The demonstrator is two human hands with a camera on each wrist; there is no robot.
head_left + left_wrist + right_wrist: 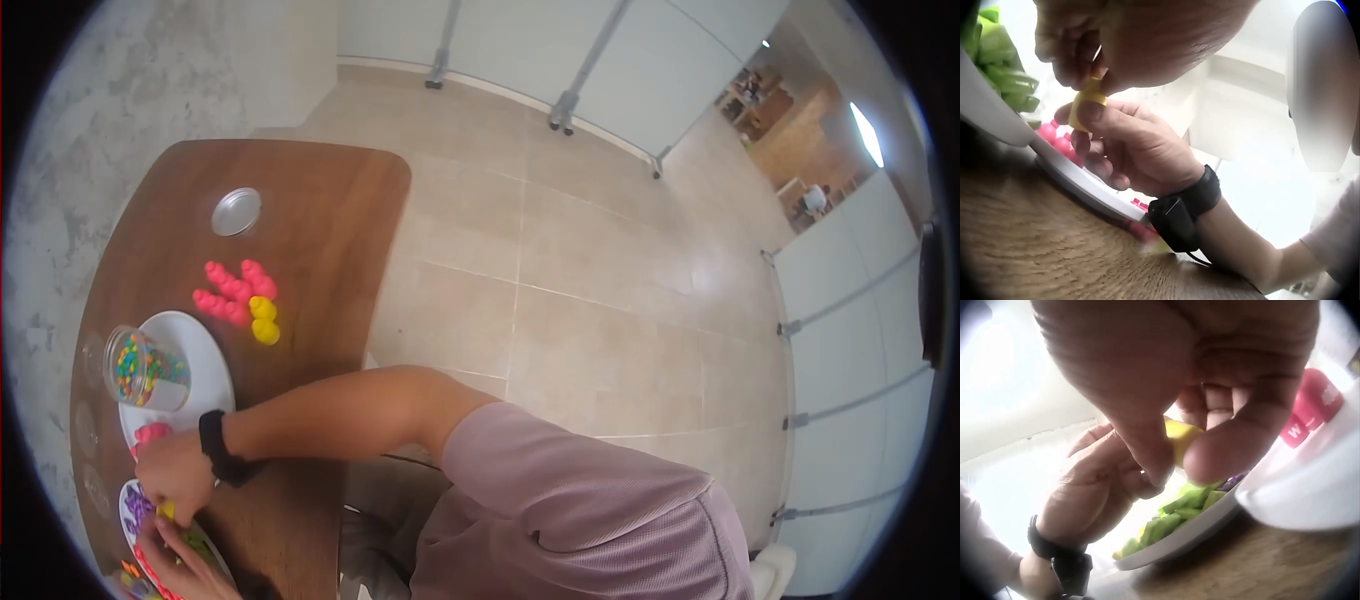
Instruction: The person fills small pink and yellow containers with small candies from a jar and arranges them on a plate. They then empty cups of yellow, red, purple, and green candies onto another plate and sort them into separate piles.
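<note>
Both hands meet over a white plate [128, 492] at the lower left of the head view. My right hand [175, 475], with a black band at the wrist, pinches a small yellow rounded plastic piece [1182, 436] between thumb and finger. Curled fingers of my left hand [185, 565] grip the upper end of that yellow piece [1087, 107] in the left wrist view. A small orange bit [1104, 71] shows there, partly hidden by the left fingers. Green pieces [1172, 515] and purple pieces [138, 508] lie on the plate below the hands.
A second white plate [208, 360] bears a clear jar [150, 370] of multicoloured beads or candies, and pink pieces [152, 433]. Farther along the wooden table lie pink gourd-shaped pieces [228, 285], yellow gourd-shaped pieces [264, 322] and a round silver lid [237, 212].
</note>
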